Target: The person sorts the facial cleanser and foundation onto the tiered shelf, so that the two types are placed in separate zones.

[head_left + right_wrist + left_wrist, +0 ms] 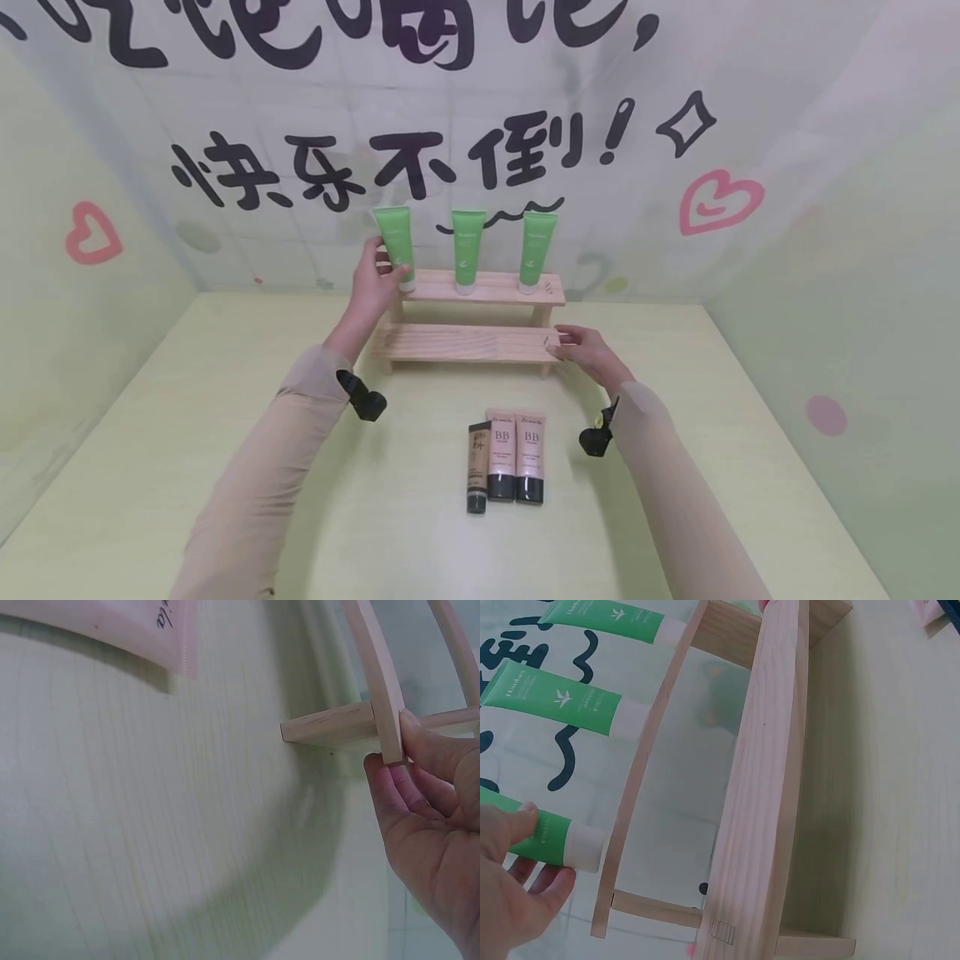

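A two-step wooden rack (450, 343) stands at the back of the table, with three green squeeze tubes upright along its upper step. My left hand (377, 279) grips the leftmost green tube (396, 237), thumb in front and fingers behind, its white cap at the step's left end. The middle green tube (467, 246) and the right green tube (537, 246) stand apart from it on the same step. With my right hand (588, 354) I pinch the right end of the lower step, thumb on top and fingertips beneath, as the right wrist view shows.
In front of the rack, two pink BB cream tubes (530, 454) lie side by side on the table (360, 517). A slim brown tube with a dark cap (477, 467) lies against them on the left. Close behind the rack rises a wall (315, 108) with black lettering.
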`<state>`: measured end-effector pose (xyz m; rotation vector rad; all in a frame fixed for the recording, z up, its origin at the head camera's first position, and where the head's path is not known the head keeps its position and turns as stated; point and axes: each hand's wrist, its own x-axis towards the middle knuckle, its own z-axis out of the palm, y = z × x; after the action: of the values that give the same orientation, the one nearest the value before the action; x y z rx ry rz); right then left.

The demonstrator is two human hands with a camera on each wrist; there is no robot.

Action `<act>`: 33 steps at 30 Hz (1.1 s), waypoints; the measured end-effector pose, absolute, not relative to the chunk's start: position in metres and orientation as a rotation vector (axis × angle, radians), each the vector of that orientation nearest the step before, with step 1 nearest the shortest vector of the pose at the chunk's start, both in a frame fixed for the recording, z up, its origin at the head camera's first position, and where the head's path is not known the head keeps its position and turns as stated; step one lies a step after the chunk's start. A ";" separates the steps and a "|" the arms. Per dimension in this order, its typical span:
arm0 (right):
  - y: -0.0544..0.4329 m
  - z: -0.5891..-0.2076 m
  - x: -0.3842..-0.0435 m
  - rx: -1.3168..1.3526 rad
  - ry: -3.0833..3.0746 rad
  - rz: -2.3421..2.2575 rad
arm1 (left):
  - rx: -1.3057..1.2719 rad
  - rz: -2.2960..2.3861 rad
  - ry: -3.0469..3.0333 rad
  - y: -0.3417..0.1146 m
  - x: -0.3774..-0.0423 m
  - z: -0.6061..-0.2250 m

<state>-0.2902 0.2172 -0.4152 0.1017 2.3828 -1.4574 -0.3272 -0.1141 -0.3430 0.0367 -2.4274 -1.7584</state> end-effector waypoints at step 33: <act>0.213 -0.413 -0.289 0.187 2.379 -1.439 | 0.028 -1.772 -2.419 -0.124 -0.328 -0.357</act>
<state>-0.2887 0.2133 -0.4128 0.1866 2.3790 -1.4395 -0.3282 -0.1241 -0.3575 0.0276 -2.4192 -1.7717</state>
